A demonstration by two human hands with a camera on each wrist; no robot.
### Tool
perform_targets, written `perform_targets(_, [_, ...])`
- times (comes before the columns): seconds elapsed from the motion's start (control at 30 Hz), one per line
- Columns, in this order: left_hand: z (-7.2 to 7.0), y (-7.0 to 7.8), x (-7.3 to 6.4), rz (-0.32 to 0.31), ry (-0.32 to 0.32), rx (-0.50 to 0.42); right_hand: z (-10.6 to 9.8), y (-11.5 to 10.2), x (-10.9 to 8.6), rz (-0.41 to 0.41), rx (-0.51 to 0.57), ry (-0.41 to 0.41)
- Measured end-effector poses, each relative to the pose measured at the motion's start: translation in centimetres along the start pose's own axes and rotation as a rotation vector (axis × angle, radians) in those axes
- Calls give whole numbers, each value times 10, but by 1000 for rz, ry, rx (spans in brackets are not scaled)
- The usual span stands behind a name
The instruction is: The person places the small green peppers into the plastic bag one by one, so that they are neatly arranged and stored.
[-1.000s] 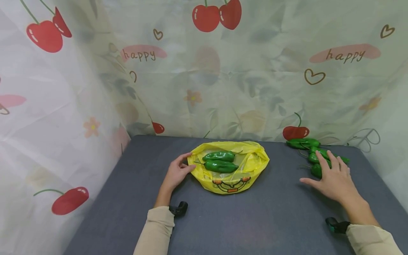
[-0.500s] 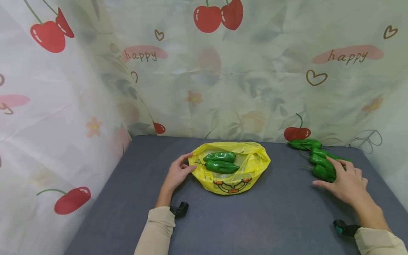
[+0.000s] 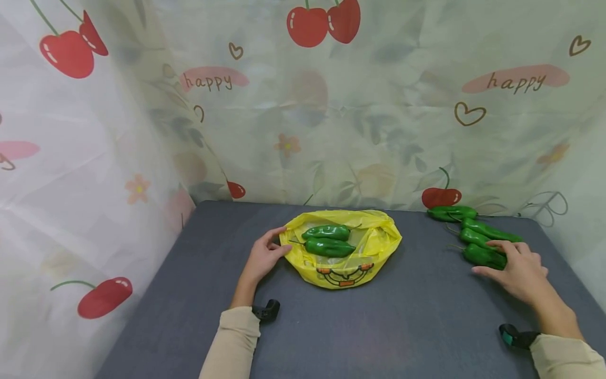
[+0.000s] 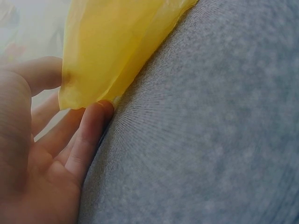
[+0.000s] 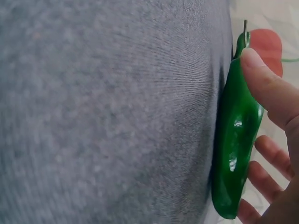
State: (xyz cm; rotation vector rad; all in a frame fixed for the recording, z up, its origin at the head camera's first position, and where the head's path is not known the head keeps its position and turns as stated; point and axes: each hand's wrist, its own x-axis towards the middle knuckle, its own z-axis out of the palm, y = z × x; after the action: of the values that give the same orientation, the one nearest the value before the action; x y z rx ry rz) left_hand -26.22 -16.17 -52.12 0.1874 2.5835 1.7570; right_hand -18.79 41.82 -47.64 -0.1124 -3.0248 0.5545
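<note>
A yellow plastic bag point(image 3: 338, 275) lies spread open in the middle of the dark grey table, with two green peppers point(image 3: 326, 231) in its mouth. My left hand point(image 3: 264, 256) pinches the bag's left edge; in the left wrist view, the yellow film point(image 4: 110, 44) sits between thumb and fingers. At the right side, my right hand point(image 3: 523, 271) curves round the nearest green pepper point(image 3: 480, 256). The right wrist view has the thumb over this pepper point(image 5: 236, 135) near its stem end and fingertips along its far side. The pepper lies low at the table surface.
Beyond the right hand, more green peppers lie in a loose row: one point(image 3: 473, 237) beside the held one, another point(image 3: 492, 230) behind it, and one point(image 3: 452, 213) at the back edge. A printed curtain point(image 3: 360, 126) hangs along the table's back and sides.
My right hand has shifted right and slightly nearer, its spread fingers drawing in around the nearest pepper. The left hand and the bag stay in place.
</note>
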Motion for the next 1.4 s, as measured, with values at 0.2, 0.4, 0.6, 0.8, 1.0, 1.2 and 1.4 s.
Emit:
perform_targets(0.2, [0, 1, 1, 5, 0, 0, 3, 4, 1, -3, 31, 3])
perform_targets(0.4, [0, 1, 1, -4, 3, 10, 7, 9, 1, -111, 57, 32])
perform_targets(0.6, [0, 1, 0, -10, 1, 20, 12, 12, 1, -188, 79, 35])
perform_targets(0.8, [-1, 2, 0, 0, 2, 11, 13, 10, 1, -171, 77, 22])
perform_targets(1.0, [-1, 2, -1, -5, 0, 12, 12, 9, -1, -174, 92, 4])
perform_targets(1.2, [0, 1, 0, -5, -2, 9, 11, 9, -5, -182, 130, 15])
perform_targets(1.4, [0, 2, 0, -10, 3, 17, 8, 3, -6, -240, 167, 71])
